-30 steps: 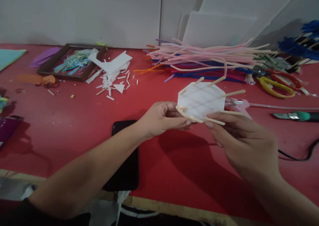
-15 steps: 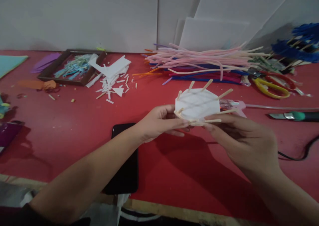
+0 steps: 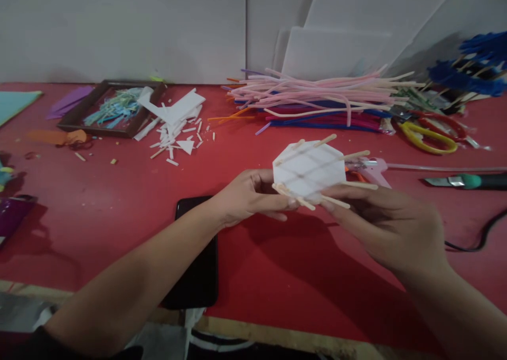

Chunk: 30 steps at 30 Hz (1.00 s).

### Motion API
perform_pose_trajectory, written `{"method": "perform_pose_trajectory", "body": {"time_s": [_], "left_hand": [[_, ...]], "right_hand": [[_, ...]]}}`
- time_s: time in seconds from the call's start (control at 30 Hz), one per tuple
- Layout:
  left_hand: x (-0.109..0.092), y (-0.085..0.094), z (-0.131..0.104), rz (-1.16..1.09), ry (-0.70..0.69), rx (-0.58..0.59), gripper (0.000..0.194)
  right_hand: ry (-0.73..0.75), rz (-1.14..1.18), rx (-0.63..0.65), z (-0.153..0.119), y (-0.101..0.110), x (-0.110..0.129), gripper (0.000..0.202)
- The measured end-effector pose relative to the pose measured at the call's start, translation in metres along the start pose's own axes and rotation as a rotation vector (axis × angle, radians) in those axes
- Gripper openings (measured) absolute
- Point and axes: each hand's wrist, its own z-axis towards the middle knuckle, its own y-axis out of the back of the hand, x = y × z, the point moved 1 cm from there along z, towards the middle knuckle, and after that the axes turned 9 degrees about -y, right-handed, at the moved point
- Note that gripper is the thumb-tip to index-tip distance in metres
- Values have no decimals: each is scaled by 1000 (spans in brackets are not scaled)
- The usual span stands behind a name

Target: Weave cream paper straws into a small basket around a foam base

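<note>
Above the red table I hold up a white many-sided card piece (image 3: pixel 311 167) with several thin wooden sticks (image 3: pixel 325 140) standing out around its rim. My left hand (image 3: pixel 257 199) grips its lower left edge, thumb in front and fingers behind or below. At the lower right edge, my right hand (image 3: pixel 384 217) pinches it between thumb and fingers, close to two of the sticks. Faint crossing shadows fall on the white face. Behind my right fingers lies a pink glue gun (image 3: pixel 378 171), partly hidden.
A black phone (image 3: pixel 194 270) lies under my left forearm. Farther back are a brown frame (image 3: pixel 63 125) holding paper strips, white scraps (image 3: pixel 182 111) and pipe cleaners (image 3: pixel 312 93). At right lie scissors (image 3: pixel 428 138), a utility knife (image 3: pixel 463 181) and a black cord (image 3: pixel 485 241).
The white piece has tilted in my hands, so the sticks at its near edge now point more downward and toward me. Both hands keep their hold; the view has shifted slightly.
</note>
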Motion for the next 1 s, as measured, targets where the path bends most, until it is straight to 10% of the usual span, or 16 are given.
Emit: {"method": "perform_pose_trajectory", "body": {"time_s": [0.5,0.77,1.0], "left_hand": [[-1,-2,4,-28,6,-32,19],[1,2,7,-165,-36,-253,23],[1,2,7,-199,-71,-321,32]], "right_hand": [[30,3,108,6,-3,-7,15],[-94,165,108,5,-9,-2,8],[-279,239,431,-8,-23,4,20]]}}
